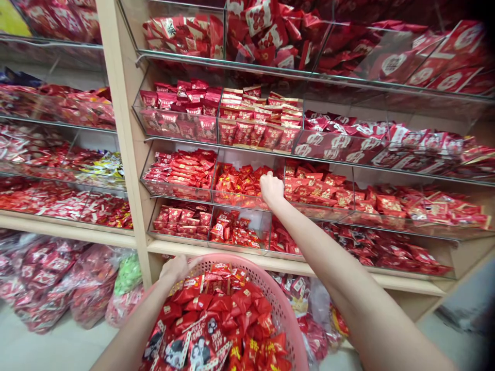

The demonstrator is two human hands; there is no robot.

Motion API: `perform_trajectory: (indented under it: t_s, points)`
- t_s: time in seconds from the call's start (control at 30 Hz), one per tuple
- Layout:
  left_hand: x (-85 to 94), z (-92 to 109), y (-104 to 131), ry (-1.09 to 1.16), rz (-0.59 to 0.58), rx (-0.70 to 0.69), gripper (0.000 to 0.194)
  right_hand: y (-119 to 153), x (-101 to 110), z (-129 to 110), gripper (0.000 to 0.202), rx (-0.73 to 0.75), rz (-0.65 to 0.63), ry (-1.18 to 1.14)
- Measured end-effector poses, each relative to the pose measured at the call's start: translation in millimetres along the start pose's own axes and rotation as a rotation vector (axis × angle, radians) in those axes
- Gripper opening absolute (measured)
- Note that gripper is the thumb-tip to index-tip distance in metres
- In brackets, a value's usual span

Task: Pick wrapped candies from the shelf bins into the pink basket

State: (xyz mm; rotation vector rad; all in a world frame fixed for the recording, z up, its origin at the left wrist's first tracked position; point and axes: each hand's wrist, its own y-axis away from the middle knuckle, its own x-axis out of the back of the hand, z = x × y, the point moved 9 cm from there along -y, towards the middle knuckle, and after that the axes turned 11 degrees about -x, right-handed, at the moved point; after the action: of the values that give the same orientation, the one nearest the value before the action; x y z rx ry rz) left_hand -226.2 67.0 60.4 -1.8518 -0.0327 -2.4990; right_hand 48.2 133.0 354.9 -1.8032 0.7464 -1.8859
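Observation:
A pink perforated basket (284,296) filled with red packets (232,304) stands out at the bottom centre. On its upper left rim lies my left hand (176,269), its fingers closed round the edge. My right hand (271,188) reaches to the shelf, over the right side of a clear bin (228,197) of small red packets (242,178). The fingers of that hand are curled together, and what they hold, if anything, is hidden.
Shelves of clear bins with red packets (185,167) span the view. A wooden upright (126,129) divides them left of centre. Plastic bags of packets (42,273) lie on the floor (64,348) below, with more bags (319,319) right of the basket.

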Motion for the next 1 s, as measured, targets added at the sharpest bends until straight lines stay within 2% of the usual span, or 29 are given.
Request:
perform_trajectory:
  t_s: [0.1, 0.2, 0.33, 0.4, 0.43, 0.57, 0.63, 0.83, 0.93, 1.0]
  points:
    - [0.1, -1.0, 0.0, -0.007, 0.003, 0.018, 0.090, 4.7, 6.8, 4.2, 0.031, 0.021, 0.040, 0.003]
    - [0.7, -0.1, -0.1, -0.012, 0.000, 0.014, 0.088, 12.3, 23.4, 12.6, 0.028, 0.067, 0.115, -0.029]
    - [1.0, 1.4, -0.6, -0.017, -0.008, -0.002, 0.084, 31.3, 56.6, 36.0, 0.020, 0.069, 0.208, -0.331]
    - [0.9, 1.8, -0.7, -0.011, -0.010, -0.005, 0.084, 46.5, 64.0, 45.0, 0.016, 0.075, 0.143, -0.560]
    - [0.8, 2.0, -0.6, -0.006, -0.011, -0.003, 0.085, 55.6, 62.0, 46.5, 0.014, 0.079, 0.055, -0.667]
    - [2.8, 3.8, 1.4, 0.000, -0.008, 0.013, 0.090, 108.8, 35.9, 35.6, 0.013, 0.126, -0.400, -0.927]
    - [4.4, 5.0, 2.8, -0.007, -0.012, 0.021, 0.092, 138.9, 23.4, 29.1, 0.013, 0.179, -0.532, -0.947]
    - [5.3, 6.4, 3.6, -0.001, -0.031, 0.015, 0.092, 217.0, -33.1, 26.1, 0.013, 0.289, -0.776, -0.783]
    - [3.4, 5.4, 1.7, -0.010, -0.030, 0.009, 0.095, 246.3, -57.6, 28.8, 0.013, 0.309, -0.861, -0.738]
    - [1.8, 3.9, 0.5, -0.017, -0.027, 0.013, 0.096, 259.4, -65.8, 30.3, 0.012, 0.320, -0.878, -0.706]
